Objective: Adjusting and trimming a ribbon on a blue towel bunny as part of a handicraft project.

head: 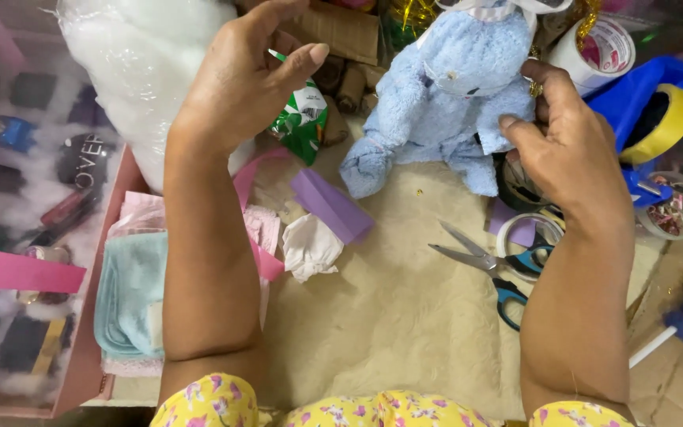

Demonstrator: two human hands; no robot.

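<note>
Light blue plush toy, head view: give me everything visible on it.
The light blue fluffy fabric plush toy sits roughly upright at the top centre, on the cream fuzzy mat. It has a small stitched face, a white ribbon at the top, and two stubby legs splayed toward the camera. The right hand pinches its side arm with thumb and fingers. The left hand hovers apart from it.
</note>
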